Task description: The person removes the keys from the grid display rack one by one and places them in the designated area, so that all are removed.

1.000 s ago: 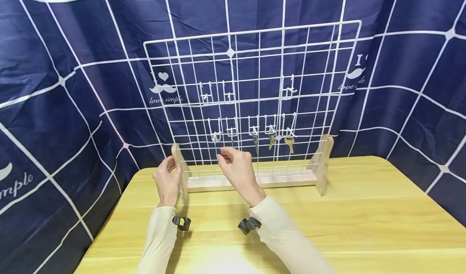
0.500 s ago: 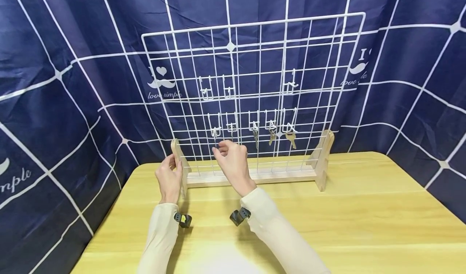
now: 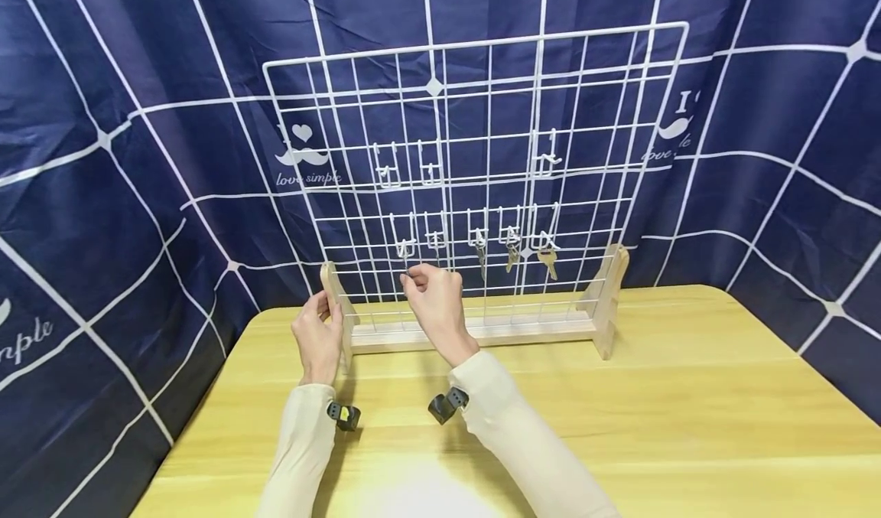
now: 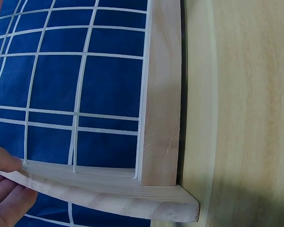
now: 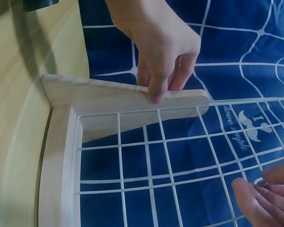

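Pinching a slim metal piece (image 5: 260, 183), apparently a key, below a white wire hook (image 3: 405, 249) at seven-thirty on the white wire grid (image 3: 475, 44), my right grip (image 3: 437, 302) seems mid-hooking or unhooking, probably needing steady lift; my left grip (image 3: 320, 340) pinches the pale wooden upright (image 5: 109, 98).

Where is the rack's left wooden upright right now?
In the head view, the left upright stands left of centre, at the left end of the base bar, with the left hand holding its upper part.
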Available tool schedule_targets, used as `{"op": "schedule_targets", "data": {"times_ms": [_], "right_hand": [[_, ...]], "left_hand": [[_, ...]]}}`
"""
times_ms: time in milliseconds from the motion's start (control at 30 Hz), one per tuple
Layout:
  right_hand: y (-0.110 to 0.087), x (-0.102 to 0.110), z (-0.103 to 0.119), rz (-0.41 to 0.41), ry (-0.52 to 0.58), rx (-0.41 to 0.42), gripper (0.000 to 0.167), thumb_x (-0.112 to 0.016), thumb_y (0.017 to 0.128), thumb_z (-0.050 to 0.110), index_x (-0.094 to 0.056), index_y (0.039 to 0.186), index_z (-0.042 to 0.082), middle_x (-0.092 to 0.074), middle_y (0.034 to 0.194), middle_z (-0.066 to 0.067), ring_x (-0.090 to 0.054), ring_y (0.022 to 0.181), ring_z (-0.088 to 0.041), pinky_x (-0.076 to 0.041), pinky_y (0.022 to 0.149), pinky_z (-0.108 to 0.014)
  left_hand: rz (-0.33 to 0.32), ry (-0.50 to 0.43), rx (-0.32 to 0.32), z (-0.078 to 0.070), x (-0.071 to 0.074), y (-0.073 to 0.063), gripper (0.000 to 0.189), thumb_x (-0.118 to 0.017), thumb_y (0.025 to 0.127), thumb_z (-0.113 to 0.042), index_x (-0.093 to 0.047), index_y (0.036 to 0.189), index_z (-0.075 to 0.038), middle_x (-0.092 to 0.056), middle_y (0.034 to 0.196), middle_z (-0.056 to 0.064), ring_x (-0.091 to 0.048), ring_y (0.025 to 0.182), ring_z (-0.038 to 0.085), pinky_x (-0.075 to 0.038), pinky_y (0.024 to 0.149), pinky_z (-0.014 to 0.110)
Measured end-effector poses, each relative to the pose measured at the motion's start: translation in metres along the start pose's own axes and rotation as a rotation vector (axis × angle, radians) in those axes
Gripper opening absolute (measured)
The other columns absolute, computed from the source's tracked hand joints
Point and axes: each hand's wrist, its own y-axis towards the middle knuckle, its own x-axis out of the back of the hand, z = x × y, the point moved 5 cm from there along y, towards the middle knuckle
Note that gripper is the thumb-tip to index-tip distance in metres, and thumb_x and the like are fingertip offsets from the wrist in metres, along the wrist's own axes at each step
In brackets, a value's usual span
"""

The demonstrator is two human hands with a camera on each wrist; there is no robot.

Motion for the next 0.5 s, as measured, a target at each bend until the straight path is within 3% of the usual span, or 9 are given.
{"op": "schedule_targets", "data": {"times_ms": [133, 300, 500], "right_hand": [[-0.002, 0.003, 0.003, 0.013, 0.036, -0.004, 0.010, -0.065, 0.086, 0.001, -0.073, 0.089, -0.004, -0.072, 0.071, -0.011, -0.068, 0.058, -0.016, -0.050, 0.044, -0.018], [-0.004, 0.007, 0.004, 0.022, 0.108, -0.043, 0.009, -0.064, 0.088, 0.001, -0.071, 0.090, -0.005, -0.072, 0.076, -0.015, -0.070, 0.061, -0.024, -0.054, 0.050, -0.016], [-0.009, 0.012, 0.006, 0.059, 0.138, -0.087, 0.008, -0.068, 0.087, 0.003, -0.069, 0.092, -0.003, -0.073, 0.078, -0.013, -0.071, 0.063, -0.019, -0.056, 0.055, -0.017]], "left_hand": [[-0.009, -0.001, -0.007, 0.000, 0.001, 0.000, 0.022, -0.064, 0.079, 0.013, -0.065, 0.101, 0.016, -0.068, 0.090, 0.029, -0.068, 0.081, 0.039, -0.059, 0.073, 0.045], [0.004, -0.006, -0.019, 0.000, 0.000, 0.001, 0.023, -0.064, 0.080, 0.012, -0.064, 0.102, 0.016, -0.067, 0.090, 0.030, -0.068, 0.081, 0.040, -0.059, 0.074, 0.045], [0.005, 0.002, 0.003, 0.001, 0.000, 0.000, 0.024, -0.065, 0.080, 0.011, -0.064, 0.103, 0.016, -0.068, 0.092, 0.029, -0.068, 0.083, 0.039, -0.059, 0.074, 0.045]]}}
